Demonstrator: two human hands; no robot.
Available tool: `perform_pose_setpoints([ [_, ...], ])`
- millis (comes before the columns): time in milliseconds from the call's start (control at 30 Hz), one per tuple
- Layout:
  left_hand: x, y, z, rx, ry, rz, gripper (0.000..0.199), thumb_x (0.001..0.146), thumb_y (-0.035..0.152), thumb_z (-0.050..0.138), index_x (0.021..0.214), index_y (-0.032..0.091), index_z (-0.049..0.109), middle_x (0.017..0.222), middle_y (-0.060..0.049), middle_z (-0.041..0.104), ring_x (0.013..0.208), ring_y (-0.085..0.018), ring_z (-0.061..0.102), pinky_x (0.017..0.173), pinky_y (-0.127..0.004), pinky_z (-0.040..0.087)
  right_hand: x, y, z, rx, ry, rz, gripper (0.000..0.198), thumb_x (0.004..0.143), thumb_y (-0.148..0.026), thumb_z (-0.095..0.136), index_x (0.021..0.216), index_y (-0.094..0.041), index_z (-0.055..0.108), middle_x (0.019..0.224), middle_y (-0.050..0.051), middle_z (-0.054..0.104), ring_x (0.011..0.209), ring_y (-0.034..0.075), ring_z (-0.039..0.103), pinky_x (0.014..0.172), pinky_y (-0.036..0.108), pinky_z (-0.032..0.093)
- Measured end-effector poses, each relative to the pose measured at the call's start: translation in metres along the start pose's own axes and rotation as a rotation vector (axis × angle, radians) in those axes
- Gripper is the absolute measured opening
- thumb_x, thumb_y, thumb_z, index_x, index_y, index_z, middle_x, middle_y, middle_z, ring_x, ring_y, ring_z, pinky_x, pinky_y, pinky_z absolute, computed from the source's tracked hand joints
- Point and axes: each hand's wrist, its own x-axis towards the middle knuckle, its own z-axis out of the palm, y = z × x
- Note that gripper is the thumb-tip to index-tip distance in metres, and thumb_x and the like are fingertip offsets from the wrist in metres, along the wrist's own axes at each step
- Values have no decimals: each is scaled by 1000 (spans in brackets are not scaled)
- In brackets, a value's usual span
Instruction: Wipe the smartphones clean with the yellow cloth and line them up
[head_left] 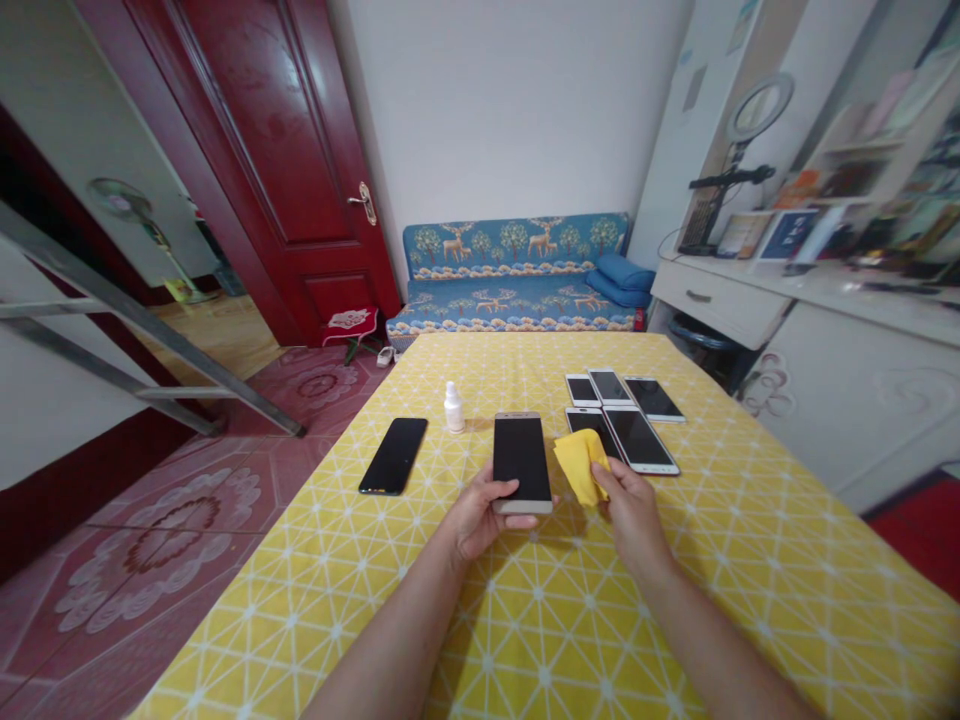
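Observation:
My left hand (480,508) grips a gold-framed smartphone (520,458) by its lower end, thumb on the dark screen and fingers underneath. To its right, my right hand (634,505) pinches a yellow cloth (579,462), which hangs just beside the phone without lying on its screen. Behind the cloth lie several white-edged phones, among them a large one (639,438) and a partly covered one (589,424). A small white bottle (454,408) stands upright beyond my left hand. Further left a black phone (395,455) rests flat on the table.
A yellow patterned cloth covers the table (525,640). Past its far edge is a blue sofa (517,275) against the wall. On the right stands a white desk (847,330) with a ring light (759,108). A metal ladder (150,330) leans at the left near a red door (262,130).

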Motion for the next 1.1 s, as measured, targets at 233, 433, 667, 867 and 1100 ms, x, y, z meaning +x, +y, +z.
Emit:
perform_pose_setpoints([
  [233,5,-8,-1,-58,-199,-117,60,90,51,48,132,8,52,129,-23,58,105,-30,65,57,-26,56,0,-4,-1,-59,57,-114,37,78,-48,63,100,-18,66,90,4,69,77,20,62,67,30,47],
  [433,8,-18,-1,-36,-292,-200,65,90,57,42,128,6,56,125,-24,60,105,-32,64,61,-32,57,-6,-14,7,-316,32,-329,30,84,-40,57,101,-17,68,98,7,66,89,22,60,78,33,45],
  [667,4,-20,2,15,-372,-117,61,91,46,49,144,21,34,119,-22,63,101,-33,66,59,-34,58,-8,-15,13,-343,38,-435,25,88,-31,53,101,-18,69,103,8,63,95,21,59,82,34,46],
  [867,1,-15,6,129,-390,-119,67,87,38,59,147,24,32,115,-19,63,102,-32,64,55,-29,57,-9,-19,13,-315,38,-534,26,90,-28,53,112,-22,67,106,6,59,100,20,57,86,35,46],
  [1100,-3,-11,9,208,-352,-151,66,83,34,65,144,26,39,117,-16,62,99,-29,64,52,-26,56,-18,-33,16,-324,-47,-705,35,93,-17,49,121,-30,63,108,4,55,101,17,55,86,31,46],
])
